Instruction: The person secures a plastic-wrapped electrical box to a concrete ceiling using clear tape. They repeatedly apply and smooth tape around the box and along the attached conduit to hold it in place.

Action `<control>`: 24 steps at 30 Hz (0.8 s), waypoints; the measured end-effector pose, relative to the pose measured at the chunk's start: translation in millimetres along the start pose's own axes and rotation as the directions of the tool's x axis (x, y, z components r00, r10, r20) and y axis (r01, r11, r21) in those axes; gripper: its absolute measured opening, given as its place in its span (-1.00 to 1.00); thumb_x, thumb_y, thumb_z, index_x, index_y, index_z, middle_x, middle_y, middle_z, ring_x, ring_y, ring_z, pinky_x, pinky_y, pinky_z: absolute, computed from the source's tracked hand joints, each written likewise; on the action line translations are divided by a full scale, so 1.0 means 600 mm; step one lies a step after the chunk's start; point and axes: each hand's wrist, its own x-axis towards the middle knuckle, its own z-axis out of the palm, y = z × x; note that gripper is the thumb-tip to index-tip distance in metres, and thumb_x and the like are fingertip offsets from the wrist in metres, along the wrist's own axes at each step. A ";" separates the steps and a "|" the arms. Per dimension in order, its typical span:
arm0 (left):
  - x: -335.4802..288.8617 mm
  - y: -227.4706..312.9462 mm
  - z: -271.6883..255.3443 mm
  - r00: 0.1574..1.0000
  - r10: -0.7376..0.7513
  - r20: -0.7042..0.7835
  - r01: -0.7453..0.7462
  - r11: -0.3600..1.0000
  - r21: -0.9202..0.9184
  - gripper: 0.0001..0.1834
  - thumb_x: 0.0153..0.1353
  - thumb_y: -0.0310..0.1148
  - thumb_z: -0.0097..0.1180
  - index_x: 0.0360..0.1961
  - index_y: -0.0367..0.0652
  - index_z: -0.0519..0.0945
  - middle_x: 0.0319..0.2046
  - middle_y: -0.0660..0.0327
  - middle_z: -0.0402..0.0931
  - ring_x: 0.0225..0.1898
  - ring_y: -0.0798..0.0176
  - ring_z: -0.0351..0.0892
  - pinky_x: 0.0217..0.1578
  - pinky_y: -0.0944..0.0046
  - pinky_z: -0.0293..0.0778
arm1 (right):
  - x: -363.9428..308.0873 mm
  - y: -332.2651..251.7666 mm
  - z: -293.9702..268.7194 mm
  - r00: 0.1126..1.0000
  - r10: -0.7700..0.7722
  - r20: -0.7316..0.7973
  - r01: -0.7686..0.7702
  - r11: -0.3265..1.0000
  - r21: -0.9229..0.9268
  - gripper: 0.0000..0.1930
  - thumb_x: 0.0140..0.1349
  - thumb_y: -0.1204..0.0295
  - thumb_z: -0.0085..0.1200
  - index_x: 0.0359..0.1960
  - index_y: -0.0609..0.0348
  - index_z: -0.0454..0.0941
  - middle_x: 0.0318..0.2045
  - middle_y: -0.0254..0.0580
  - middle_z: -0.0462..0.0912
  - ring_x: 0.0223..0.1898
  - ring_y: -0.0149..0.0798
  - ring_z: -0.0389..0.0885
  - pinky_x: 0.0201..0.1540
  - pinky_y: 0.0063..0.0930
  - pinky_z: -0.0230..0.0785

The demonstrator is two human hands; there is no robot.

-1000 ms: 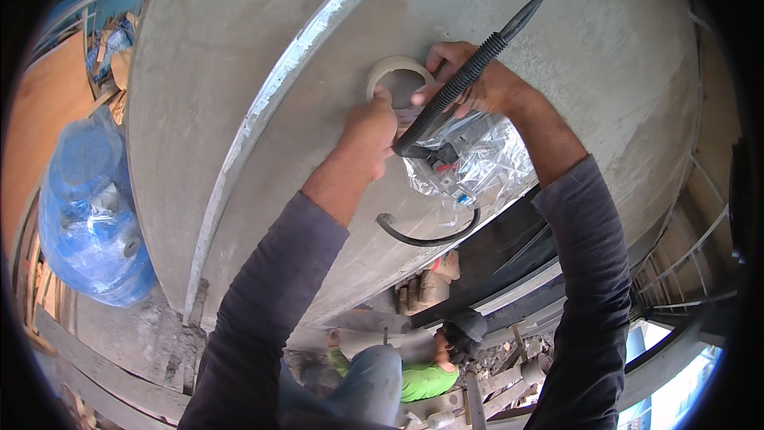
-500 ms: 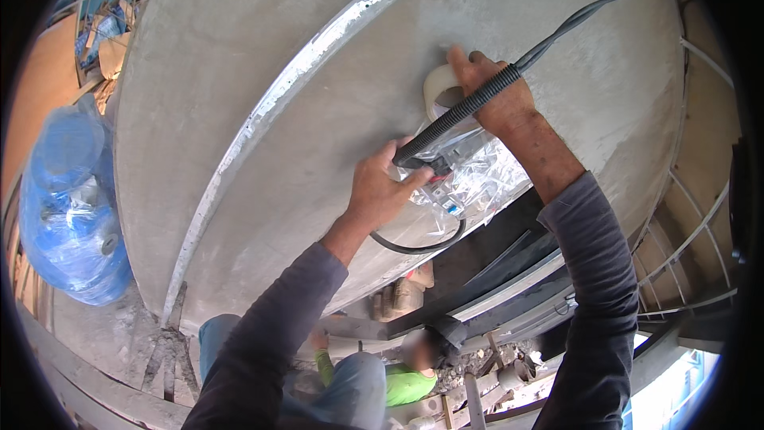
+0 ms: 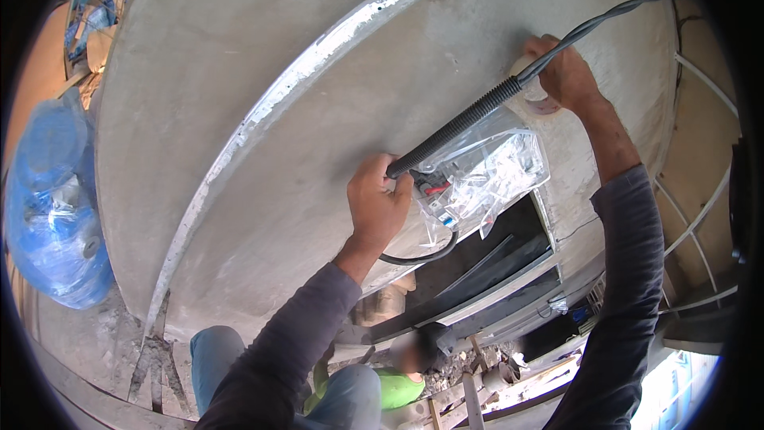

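A black corrugated conduit (image 3: 458,131) slants up to the right over a grey curved surface. My left hand (image 3: 379,205) is closed around its lower end, thumb and fingers pinching it. My right hand (image 3: 569,78) grips a roll of clear tape (image 3: 544,106), partly hidden behind the conduit's upper end. From that end runs a twisted dark cable (image 3: 593,26), passing in front of my right fingers. Below the conduit lies a clear plastic bag (image 3: 513,171), and beside it small connectors with a red part (image 3: 436,189). A black cable loop (image 3: 423,259) hangs beneath my left hand.
A metal strip (image 3: 298,64) curves across the grey surface. Below the bag is a rectangular opening (image 3: 477,259). A person in a green top (image 3: 398,388) is below, near debris. Blue plastic-wrapped items (image 3: 60,215) stand at left, and curved metal bars (image 3: 696,223) at right.
My right hand has moved right with the tape roll, away from my left hand. The left hand has closed more tightly around the conduit's lower end. The view has shifted slightly.
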 end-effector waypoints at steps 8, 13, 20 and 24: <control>-0.009 -0.021 0.005 0.993 0.079 0.086 -0.067 0.989 -0.133 -0.70 0.07 -0.62 0.28 -0.12 -0.27 0.64 -0.22 0.01 0.72 -0.22 -0.01 0.76 -0.14 0.19 0.62 | -0.041 0.007 0.023 0.999 -0.032 0.007 0.033 0.979 -0.203 -0.77 0.20 0.43 0.25 -0.12 0.05 0.53 -0.12 -0.12 0.62 0.04 0.02 0.67 0.02 -0.10 0.65; 0.001 -0.024 -0.001 0.959 0.096 0.267 -0.061 0.989 -0.138 -0.78 0.11 -0.67 0.20 -0.19 -0.32 0.56 -0.05 0.00 0.74 -0.17 0.07 0.73 -0.10 0.19 0.59 | -0.050 0.014 0.024 0.998 -0.056 -0.038 0.048 0.984 -0.172 -0.76 0.16 0.45 0.25 -0.14 0.06 0.52 -0.14 -0.13 0.60 0.02 0.01 0.66 0.00 -0.08 0.63; 0.016 -0.033 -0.029 0.891 0.245 0.383 -0.222 0.969 -0.105 -0.70 0.03 -0.68 0.21 -0.16 -0.30 0.56 0.05 0.03 0.68 0.05 -0.14 0.63 0.09 -0.03 0.51 | -0.037 0.009 0.027 0.999 -0.021 -0.033 0.014 0.980 -0.198 -0.79 0.21 0.66 0.01 -0.17 0.10 0.51 -0.18 -0.04 0.59 0.00 0.10 0.64 -0.06 0.00 0.62; 0.021 -0.031 -0.044 0.870 0.181 0.459 -0.184 0.982 -0.038 -0.63 0.09 -0.66 0.16 -0.02 -0.25 0.61 0.10 0.01 0.66 0.09 -0.11 0.62 0.12 0.01 0.49 | -0.023 0.002 0.017 0.996 -0.089 -0.018 0.084 0.977 -0.197 -0.79 0.20 0.67 0.02 -0.17 0.13 0.53 -0.20 0.00 0.59 -0.05 0.13 0.65 -0.09 -0.01 0.62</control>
